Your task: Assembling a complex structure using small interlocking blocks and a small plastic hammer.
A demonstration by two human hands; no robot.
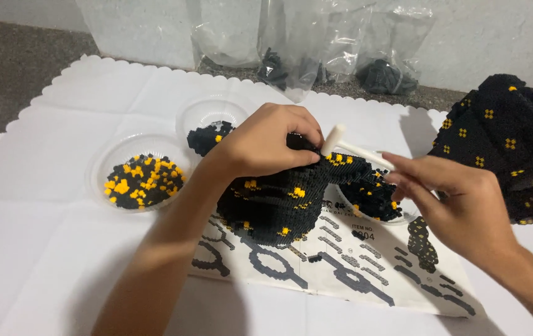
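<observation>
While the left hand (266, 146) grips the black brick model (279, 202), the right hand (459, 199) pinches a white tool (356, 149).

A white scallop-edged cloth (61, 155) covers the near surface; grey speckled floor (11, 62) lies far left, beneath a pale wall (496, 37).

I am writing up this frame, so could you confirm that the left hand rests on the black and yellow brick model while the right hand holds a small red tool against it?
Not quite: the head view shows the tool is white, not red. The left hand does rest on the black and yellow brick model, and the right hand holds the tool against it.
</observation>
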